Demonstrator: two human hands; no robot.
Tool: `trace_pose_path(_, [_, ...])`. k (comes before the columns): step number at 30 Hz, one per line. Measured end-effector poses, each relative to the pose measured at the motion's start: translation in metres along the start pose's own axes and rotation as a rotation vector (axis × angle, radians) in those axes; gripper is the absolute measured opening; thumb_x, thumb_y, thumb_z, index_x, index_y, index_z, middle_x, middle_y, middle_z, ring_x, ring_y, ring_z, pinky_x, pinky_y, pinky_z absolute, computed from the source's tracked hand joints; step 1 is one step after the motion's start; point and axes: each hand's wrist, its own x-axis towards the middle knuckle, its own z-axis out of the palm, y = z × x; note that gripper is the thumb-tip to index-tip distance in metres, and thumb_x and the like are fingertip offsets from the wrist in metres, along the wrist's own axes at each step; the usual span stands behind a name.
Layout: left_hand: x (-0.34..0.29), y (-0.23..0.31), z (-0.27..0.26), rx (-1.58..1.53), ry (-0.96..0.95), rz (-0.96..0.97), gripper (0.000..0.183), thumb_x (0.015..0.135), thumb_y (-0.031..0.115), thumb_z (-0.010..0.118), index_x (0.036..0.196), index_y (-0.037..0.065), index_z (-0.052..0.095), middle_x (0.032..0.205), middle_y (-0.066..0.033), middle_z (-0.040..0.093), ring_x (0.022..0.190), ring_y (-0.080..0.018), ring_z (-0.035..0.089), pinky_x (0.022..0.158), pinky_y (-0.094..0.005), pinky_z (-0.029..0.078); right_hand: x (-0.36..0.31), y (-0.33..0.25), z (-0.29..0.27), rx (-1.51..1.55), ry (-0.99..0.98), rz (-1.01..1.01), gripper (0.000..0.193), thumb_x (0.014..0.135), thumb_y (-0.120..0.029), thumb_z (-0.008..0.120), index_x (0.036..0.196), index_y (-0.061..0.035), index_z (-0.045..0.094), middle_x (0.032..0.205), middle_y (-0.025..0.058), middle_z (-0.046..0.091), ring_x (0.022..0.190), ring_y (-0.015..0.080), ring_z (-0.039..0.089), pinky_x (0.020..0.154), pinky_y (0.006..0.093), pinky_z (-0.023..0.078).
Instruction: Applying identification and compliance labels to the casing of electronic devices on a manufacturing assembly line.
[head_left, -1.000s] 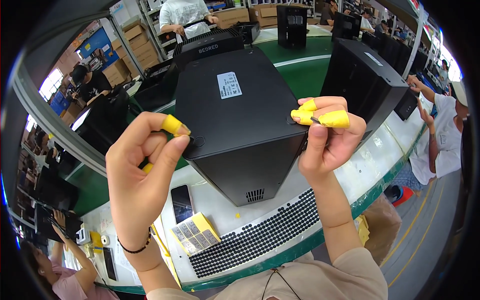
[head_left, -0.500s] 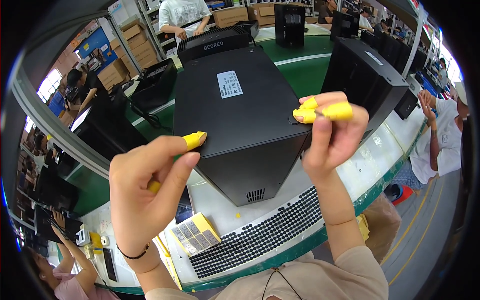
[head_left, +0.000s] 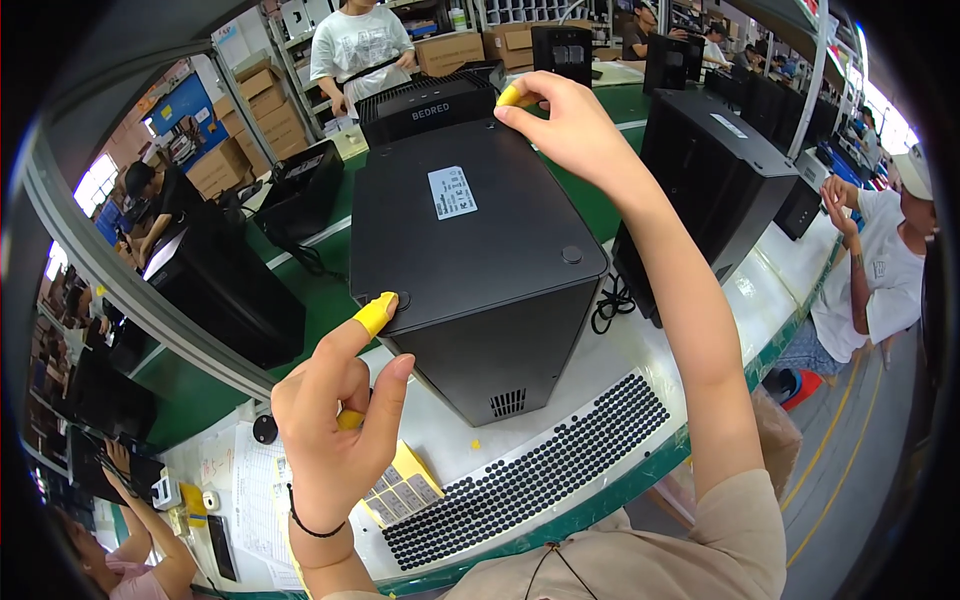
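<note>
A black computer case (head_left: pixel 490 240) lies in front of me with a white label (head_left: pixel 453 193) on its upper face. My left hand (head_left: pixel 340 420) has its index finger, in a yellow finger cot, on a round black pad (head_left: pixel 402 300) at the near left corner. Its thumb stands apart, the other fingers curl, and nothing is held. My right hand (head_left: pixel 575 125) reaches to the far right corner with thumb and index pinched close together; what is between them is too small to make out. Another round pad (head_left: pixel 571 255) sits at the near right corner.
A sheet of small round black pads (head_left: pixel 530 470) and a yellow-backed label sheet (head_left: pixel 407 488) lie on the near worktop. Other black cases stand at the right (head_left: pixel 715 160), left (head_left: pixel 225 290) and behind mine. A cable (head_left: pixel 613 303) lies beside the case. Co-workers are around.
My right hand has moved away from the near right corner to the far right one, uncovering the near right pad. The left index finger stays at the near left corner.
</note>
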Motion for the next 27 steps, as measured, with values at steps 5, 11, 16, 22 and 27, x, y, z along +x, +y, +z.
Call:
trace_pose_path(5, [0.0, -0.005, 0.004, -0.029, 0.0, 0.001, 0.035, 0.076, -0.001, 0.073, 0.111, 0.0, 0.064, 0.051, 0.001, 0.034, 0.044, -0.0079, 0.029, 0.045, -0.0239, 0.02, 0.009, 0.002, 0.0, 0.054, -0.18, 0.094, 0.02, 0.087, -0.019, 0.064, 0.091, 0.0009, 0.064, 0.078, 0.0042, 0.061, 0.075, 0.0106, 0.056, 0.073, 0.0262, 0.046])
trace_pose_path(11, [0.001, -0.004, 0.004, -0.018, 0.029, 0.021, 0.033, 0.077, -0.002, 0.072, 0.109, 0.0, 0.064, 0.052, 0.0009, 0.034, 0.044, -0.0079, 0.03, 0.045, -0.0236, 0.02, 0.014, 0.005, -0.001, 0.13, -0.24, 0.085, 0.018, 0.088, -0.018, 0.064, 0.09, 0.0, 0.064, 0.076, 0.0003, 0.061, 0.074, 0.0075, 0.054, 0.069, 0.0235, 0.044])
trace_pose_path(16, [0.002, -0.006, 0.006, 0.02, 0.049, 0.038, 0.03, 0.078, -0.003, 0.071, 0.107, -0.001, 0.065, 0.052, 0.0008, 0.034, 0.044, -0.0079, 0.03, 0.044, -0.0237, 0.021, 0.012, 0.005, 0.0, 0.209, -0.234, 0.122, 0.018, 0.089, -0.018, 0.064, 0.091, -0.0009, 0.064, 0.078, 0.0002, 0.061, 0.076, 0.007, 0.055, 0.071, 0.023, 0.044])
trace_pose_path(22, [-0.001, -0.005, 0.007, 0.022, 0.058, 0.045, 0.029, 0.078, -0.003, 0.071, 0.106, -0.002, 0.064, 0.052, 0.0009, 0.034, 0.044, -0.0078, 0.03, 0.044, -0.0236, 0.021, 0.011, 0.001, -0.007, 0.225, -0.275, 0.114, 0.017, 0.09, -0.018, 0.063, 0.092, -0.0008, 0.065, 0.079, 0.0011, 0.062, 0.077, 0.0076, 0.056, 0.073, 0.0233, 0.045])
trace_pose_path(27, [-0.003, -0.008, 0.009, 0.039, 0.074, 0.068, 0.03, 0.078, -0.003, 0.071, 0.107, -0.002, 0.064, 0.053, 0.0012, 0.034, 0.044, -0.0079, 0.029, 0.044, -0.0235, 0.02, 0.009, 0.001, -0.003, 0.122, -0.275, 0.048, 0.02, 0.09, -0.019, 0.062, 0.092, 0.0009, 0.064, 0.079, 0.0021, 0.062, 0.078, 0.0084, 0.056, 0.075, 0.0238, 0.046])
